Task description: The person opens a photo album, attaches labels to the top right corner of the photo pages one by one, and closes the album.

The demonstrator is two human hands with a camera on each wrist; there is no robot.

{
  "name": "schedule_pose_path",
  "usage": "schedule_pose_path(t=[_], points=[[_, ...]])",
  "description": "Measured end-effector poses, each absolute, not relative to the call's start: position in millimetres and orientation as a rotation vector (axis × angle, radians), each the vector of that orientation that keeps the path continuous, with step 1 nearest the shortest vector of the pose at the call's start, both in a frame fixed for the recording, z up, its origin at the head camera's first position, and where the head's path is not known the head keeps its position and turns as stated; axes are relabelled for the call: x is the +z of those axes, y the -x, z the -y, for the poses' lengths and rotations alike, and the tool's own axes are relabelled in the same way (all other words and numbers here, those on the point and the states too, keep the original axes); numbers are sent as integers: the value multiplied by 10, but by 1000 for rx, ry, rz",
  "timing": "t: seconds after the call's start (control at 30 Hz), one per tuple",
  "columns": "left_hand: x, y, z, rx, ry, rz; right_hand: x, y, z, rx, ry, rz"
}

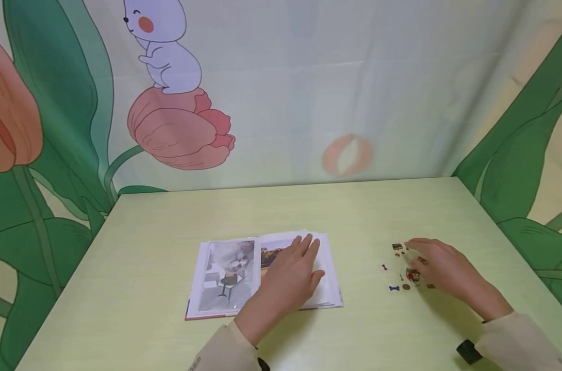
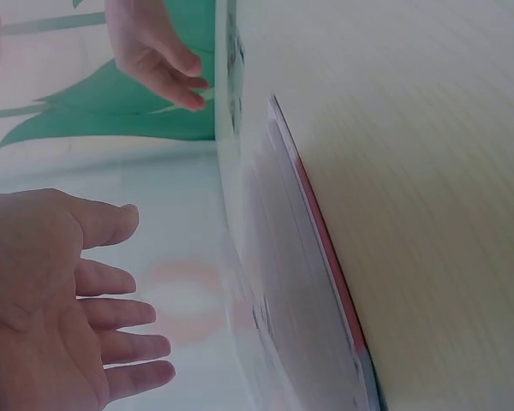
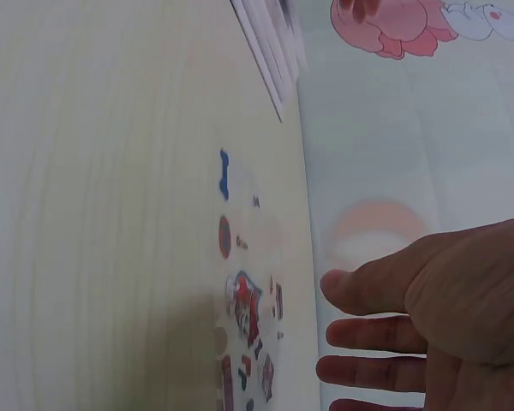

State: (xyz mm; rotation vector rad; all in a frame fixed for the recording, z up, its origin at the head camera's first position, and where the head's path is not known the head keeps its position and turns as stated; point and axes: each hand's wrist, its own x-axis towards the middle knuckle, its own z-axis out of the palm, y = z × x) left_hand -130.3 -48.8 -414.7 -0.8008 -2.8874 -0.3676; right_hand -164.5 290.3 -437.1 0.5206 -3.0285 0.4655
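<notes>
An open photo album lies on the table, with a greyish picture on its left page and a landscape photo partly hidden on the right. Over that right page is my left hand, its fingers extended; the left wrist view shows a gap between hand and album. My right hand hovers above a sticker sheet of small colourful shapes, including a blue bone. In the right wrist view the fingers are loosely extended and hold nothing. The hand hides part of the sheet.
The pale table reaches back to a hanging cloth printed with tulips, leaves and a white animal. A black strap piece shows by the right sleeve. The sticker sheet lies right of the album.
</notes>
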Motion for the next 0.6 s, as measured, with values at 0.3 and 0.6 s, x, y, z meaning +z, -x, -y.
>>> schedule_pose_path(t=[0.3, 0.6], points=[[-4204, 1365, 14, -215, 875, 2922, -4461, 1675, -3068, 400, -576, 3002], [-4255, 1378, -367, -21, 986, 2838, -4535, 1716, -3071, 465, -531, 3051]])
